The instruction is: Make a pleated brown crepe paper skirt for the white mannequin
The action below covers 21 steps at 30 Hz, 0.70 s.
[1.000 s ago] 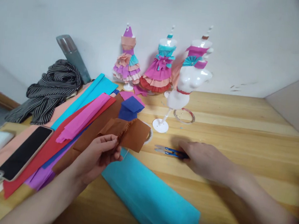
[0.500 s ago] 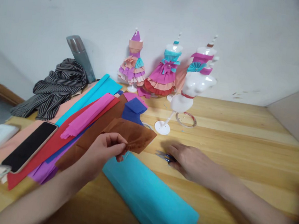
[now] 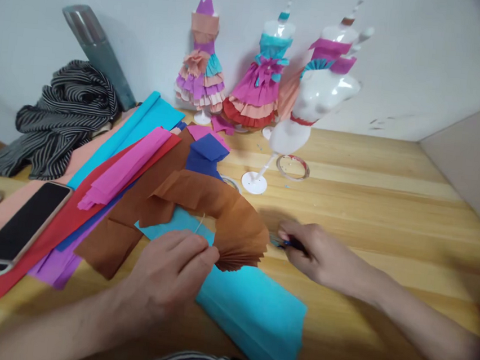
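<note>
My left hand [image 3: 174,272] is closed, pinching the gathered edge of a brown crepe paper strip [image 3: 242,220]. The strip fans out in pleats to the right of my fingers and curves back toward the left. A pale thread [image 3: 201,222] stands up by my knuckles. My right hand [image 3: 323,259] is closed round a small pair of scissors [image 3: 279,241], just above the table and to the right of the pleats; the blades point left and are blurred. A folded turquoise sheet [image 3: 256,317] lies beneath the brown strip.
Coloured paper sheets [image 3: 117,174] lie in a pile at left, with a phone [image 3: 23,224] on them. A bare white mannequin [image 3: 298,123] stands behind, near dressed mannequins [image 3: 202,69] by the wall. A tape roll [image 3: 292,167], bottle [image 3: 103,53] and striped cloth [image 3: 68,112] sit around.
My left hand has come nearer and turned, and the brown strip now spreads its pleats to the right. My right hand has lifted the scissors off the table. The view has tilted downward.
</note>
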Each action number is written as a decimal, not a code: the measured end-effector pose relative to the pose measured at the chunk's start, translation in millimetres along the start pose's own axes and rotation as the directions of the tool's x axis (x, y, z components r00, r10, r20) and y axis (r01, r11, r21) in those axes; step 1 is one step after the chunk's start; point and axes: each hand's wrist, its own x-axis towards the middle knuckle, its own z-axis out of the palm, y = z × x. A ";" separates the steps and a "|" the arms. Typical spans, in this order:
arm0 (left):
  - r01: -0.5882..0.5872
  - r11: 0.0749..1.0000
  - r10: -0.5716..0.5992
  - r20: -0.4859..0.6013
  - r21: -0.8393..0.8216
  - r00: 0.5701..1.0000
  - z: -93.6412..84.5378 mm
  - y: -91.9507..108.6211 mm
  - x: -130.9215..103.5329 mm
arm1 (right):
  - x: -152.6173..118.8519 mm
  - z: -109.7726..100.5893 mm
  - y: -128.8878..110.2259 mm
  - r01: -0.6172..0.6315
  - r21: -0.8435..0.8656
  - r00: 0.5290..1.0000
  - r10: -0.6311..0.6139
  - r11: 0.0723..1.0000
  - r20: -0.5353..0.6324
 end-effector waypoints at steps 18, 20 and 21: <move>0.104 0.991 -0.107 0.035 0.088 0.994 17.7 15.0 -31.0 | 24.6 -56.1 -11.2 -0.061 0.366 0.917 -0.092 0.929 0.387; 0.052 0.994 -0.057 0.046 0.099 0.997 16.2 14.7 -30.8 | 27.9 -61.2 -15.3 -0.060 0.318 0.907 -0.081 0.946 0.413; 0.027 0.994 -0.032 0.046 0.103 0.998 14.8 14.7 -29.2 | 28.8 -63.5 -17.5 -0.064 0.294 0.905 -0.069 0.954 0.419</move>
